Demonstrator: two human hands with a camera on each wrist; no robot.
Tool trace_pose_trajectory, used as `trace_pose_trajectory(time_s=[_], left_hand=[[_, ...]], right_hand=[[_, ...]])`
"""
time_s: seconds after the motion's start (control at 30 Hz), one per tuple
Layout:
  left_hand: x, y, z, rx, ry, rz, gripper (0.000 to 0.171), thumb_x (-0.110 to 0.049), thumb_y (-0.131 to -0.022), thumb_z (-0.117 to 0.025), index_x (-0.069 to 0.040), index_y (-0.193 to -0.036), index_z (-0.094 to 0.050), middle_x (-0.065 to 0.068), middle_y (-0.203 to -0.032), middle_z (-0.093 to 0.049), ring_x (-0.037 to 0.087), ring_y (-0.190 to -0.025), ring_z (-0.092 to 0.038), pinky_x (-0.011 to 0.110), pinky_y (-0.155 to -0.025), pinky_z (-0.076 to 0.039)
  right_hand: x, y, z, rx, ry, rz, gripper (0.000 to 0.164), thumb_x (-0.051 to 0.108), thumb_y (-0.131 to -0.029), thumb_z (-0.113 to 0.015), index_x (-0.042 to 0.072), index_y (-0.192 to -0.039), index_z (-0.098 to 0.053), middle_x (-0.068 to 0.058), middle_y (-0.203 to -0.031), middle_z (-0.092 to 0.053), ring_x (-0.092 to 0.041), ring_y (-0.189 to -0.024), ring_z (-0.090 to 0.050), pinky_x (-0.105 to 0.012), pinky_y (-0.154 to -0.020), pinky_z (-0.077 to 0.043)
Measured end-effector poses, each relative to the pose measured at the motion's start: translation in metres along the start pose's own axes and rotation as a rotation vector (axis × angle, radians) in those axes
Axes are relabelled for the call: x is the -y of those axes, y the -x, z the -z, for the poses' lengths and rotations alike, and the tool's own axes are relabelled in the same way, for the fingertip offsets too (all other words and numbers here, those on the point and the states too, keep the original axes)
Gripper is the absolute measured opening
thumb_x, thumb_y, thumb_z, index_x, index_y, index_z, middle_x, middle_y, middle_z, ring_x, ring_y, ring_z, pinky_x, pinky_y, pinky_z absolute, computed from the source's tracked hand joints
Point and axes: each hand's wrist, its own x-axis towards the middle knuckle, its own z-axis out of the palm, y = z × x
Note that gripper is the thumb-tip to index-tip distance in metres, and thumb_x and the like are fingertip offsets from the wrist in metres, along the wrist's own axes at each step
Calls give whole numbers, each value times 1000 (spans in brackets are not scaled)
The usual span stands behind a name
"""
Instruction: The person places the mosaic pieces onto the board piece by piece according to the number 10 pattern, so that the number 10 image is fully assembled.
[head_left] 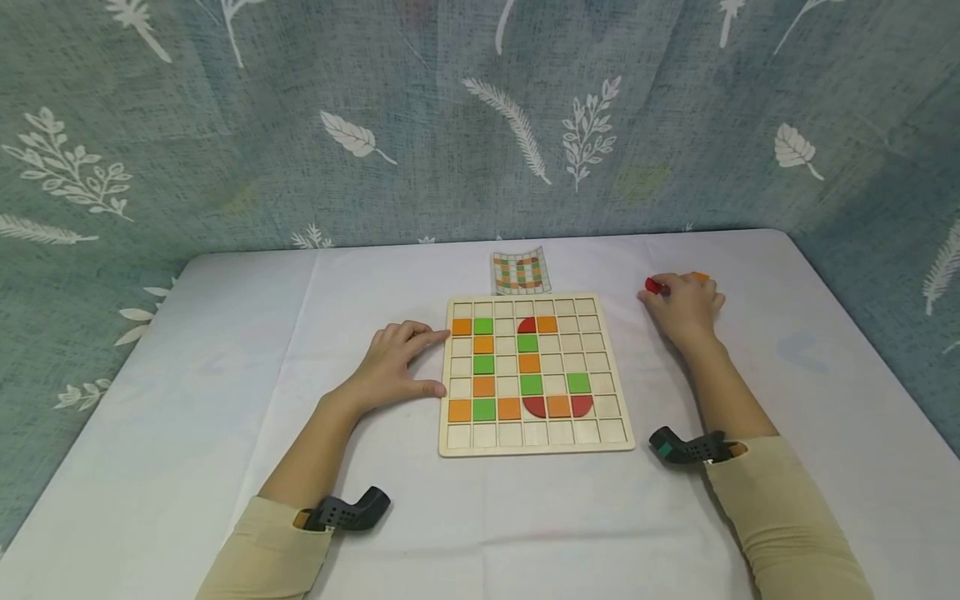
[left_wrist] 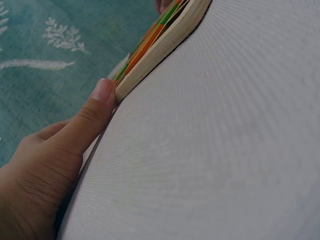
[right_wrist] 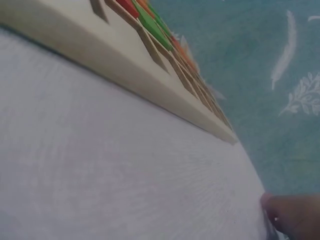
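Note:
A wooden grid board [head_left: 536, 452] lies on the table, with orange, green and red tiles in some of its squares. My left hand [head_left: 386, 367] rests at its left edge, thumb and forefinger touching the rim. In the left wrist view the thumb [left_wrist: 90, 115] presses against the board's side. Beyond the board's right side, my right hand [head_left: 682, 307] pinches a red tile [head_left: 653, 286]. An orange tile [head_left: 701, 276] shows just past its fingers; whether the hand holds that one too I cannot tell. Only a blurred part of the right hand [right_wrist: 295, 215] enters the right wrist view.
A small printed card [head_left: 521, 273] with a coloured grid pattern stands against the board's far edge. White cloth [head_left: 360, 292] covers the table. Behind it hangs a blue-green curtain [head_left: 420, 167] with white leaves. Each forearm wears a black wrist camera [head_left: 352, 510].

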Motion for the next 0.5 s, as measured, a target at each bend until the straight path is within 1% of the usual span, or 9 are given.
trace_pose_trajectory(time_s=[0.1,0.2,0.33,0.4,0.5], left_hand=[[0,0,0,1,1,4,89,-62,-68,-74,-22,-141,-46,7,-130,-44,26,-119,-36,45,-99,-23],[0,1,0,0,2,7,89,-62,-67,-74,-22,-141,-46,7,-130,-44,26,-119,-36,46,-99,-24],[0,1,0,-3,4,5,89,-62,-67,-74,-22,-141,-46,7,-130,-45,26,-118,-36,45,-99,-24],[0,1,0,-6,3,3,88,-61,-67,-74,-22,-141,-46,7,-130,-45,26,-118,-36,45,-98,-24],[0,0,0,-7,0,-2,88,-61,-67,-74,-22,-141,-46,7,-129,-45,26,-118,-36,45,-98,-24]], right_hand=[[-1,0,-1,4,-36,28,34,23,-93,-58,3,-121,-59,-27,-120,-51,-49,-116,-33,-58,-89,-19],[0,0,-1,19,-79,53,28,15,-92,-53,3,-116,-61,-27,-122,-50,-48,-118,-31,-58,-88,-18],[1,1,-1,43,-118,67,31,8,-87,-46,3,-112,-64,-24,-125,-50,-46,-120,-30,-57,-89,-17],[1,1,-1,53,-125,74,33,6,-86,-43,3,-111,-65,-23,-125,-50,-45,-119,-32,-57,-90,-17],[2,2,-1,58,-124,76,31,11,-89,-47,3,-113,-64,-21,-126,-51,-43,-117,-35,-57,-90,-17]])
